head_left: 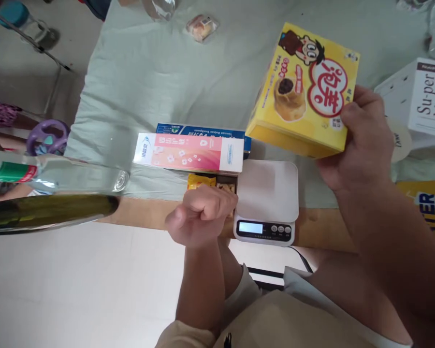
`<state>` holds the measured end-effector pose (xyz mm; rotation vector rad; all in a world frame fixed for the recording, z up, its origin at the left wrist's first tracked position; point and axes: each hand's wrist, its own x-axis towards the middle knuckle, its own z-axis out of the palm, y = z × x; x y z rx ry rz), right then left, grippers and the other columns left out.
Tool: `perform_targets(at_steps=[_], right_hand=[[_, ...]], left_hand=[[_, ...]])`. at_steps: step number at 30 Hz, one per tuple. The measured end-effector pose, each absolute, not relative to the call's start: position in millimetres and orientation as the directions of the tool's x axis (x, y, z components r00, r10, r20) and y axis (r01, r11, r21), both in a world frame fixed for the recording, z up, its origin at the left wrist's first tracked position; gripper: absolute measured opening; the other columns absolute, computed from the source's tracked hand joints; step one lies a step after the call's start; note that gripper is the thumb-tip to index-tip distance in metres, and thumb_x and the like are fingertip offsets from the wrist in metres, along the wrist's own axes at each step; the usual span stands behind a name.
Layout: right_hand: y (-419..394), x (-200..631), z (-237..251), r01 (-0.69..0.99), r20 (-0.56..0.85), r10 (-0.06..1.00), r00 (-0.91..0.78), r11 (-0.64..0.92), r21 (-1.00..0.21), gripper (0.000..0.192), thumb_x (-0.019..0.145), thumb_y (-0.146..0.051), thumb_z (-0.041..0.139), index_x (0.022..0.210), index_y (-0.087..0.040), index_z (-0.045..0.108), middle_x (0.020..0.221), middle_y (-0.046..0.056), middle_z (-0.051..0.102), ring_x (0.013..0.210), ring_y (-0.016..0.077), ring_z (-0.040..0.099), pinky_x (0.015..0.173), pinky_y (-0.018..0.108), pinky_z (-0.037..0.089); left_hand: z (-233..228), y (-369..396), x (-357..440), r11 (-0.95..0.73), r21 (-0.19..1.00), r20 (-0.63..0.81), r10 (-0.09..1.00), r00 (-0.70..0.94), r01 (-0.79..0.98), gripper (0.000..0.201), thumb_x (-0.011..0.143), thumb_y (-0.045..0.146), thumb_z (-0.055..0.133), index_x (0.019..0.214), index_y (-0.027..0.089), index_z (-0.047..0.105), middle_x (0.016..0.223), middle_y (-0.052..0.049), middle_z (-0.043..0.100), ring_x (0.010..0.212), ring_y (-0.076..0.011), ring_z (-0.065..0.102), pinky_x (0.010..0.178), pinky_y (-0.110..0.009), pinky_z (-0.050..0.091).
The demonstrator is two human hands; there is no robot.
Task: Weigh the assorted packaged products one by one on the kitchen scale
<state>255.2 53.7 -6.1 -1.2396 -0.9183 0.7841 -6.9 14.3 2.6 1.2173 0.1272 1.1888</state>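
Observation:
My right hand [364,140] grips a yellow snack box [308,92] by its right side, raised above the table and tilted. The box front carries a cartoon face and a picture of a filled pastry. My left hand [203,210] is closed with its fingers curled, just left of a white kitchen scale [267,191]; what it may hold is hidden. Beside its fingers lie a yellow packet [201,181] and a partly hidden patterned item [226,187]. Behind them, a pink and white toothpaste box [192,153] sits in front of a blue toothpaste box [203,129].
A clear bottle with a green label [54,174] and a dark green bottle [50,212] show at left. A white carton [416,96] and a yellow package [426,200] are at right. Near the back lies a small wrapped snack [202,28] on the pale green cloth [137,72].

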Motion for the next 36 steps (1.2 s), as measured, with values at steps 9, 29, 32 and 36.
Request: perform_targets(at_steps=[9,29,32,36], right_hand=[[143.8,191.1,8.1,-0.245,-0.120,0.889,0.441,-0.010,-0.970,0.027,0.096,-0.012,0.056,0.107,-0.031,0.041,0.131,0.002,0.074,0.132,0.0172,0.074,0.096,0.039,0.071],[176.1,173.7,-33.4,0.478,-0.263,0.938,0.227,-0.343,-0.809,0.038,0.091,-0.030,0.070,0.124,-0.027,0.051,0.123,0.011,0.075,0.112,0.0319,0.078,0.103,0.061,0.063],[179.9,180.0,-20.4,0.680,-0.125,0.977,0.171,-0.209,-0.702,0.041,0.090,-0.032,0.072,0.127,-0.022,0.057,0.143,0.017,0.066,0.131,0.0328,0.067,0.121,0.062,0.051],[200.0,180.3,-8.1,0.787,0.039,0.997,-0.061,0.072,-0.612,0.046,0.089,-0.029,0.072,0.134,-0.028,0.062,0.156,0.013,0.060,0.150,0.0305,0.054,0.134,0.054,0.041]], left_hand=[[2.0,18.9,-13.4,-0.095,0.719,0.466,0.802,0.375,-0.689,0.066,0.112,0.068,0.024,0.065,0.022,0.025,0.044,0.005,0.016,0.039,-0.0110,0.017,0.043,-0.032,0.023],[-13.8,10.2,1.9,-0.097,0.593,0.424,0.881,0.208,-0.799,0.061,0.105,0.061,0.033,0.138,0.026,0.070,0.126,-0.011,0.072,0.116,-0.0238,0.070,0.108,-0.037,0.061],[-12.6,0.7,2.8,0.001,0.606,0.308,0.921,0.236,-0.796,0.072,0.103,0.070,0.033,0.159,0.032,0.059,0.162,-0.004,0.062,0.149,-0.0253,0.061,0.123,-0.036,0.054],[-3.0,-4.6,3.0,0.154,0.631,0.163,0.932,0.324,-0.760,0.076,0.100,0.080,0.036,0.162,0.040,0.053,0.181,0.004,0.041,0.173,-0.0265,0.034,0.136,-0.040,0.042]])
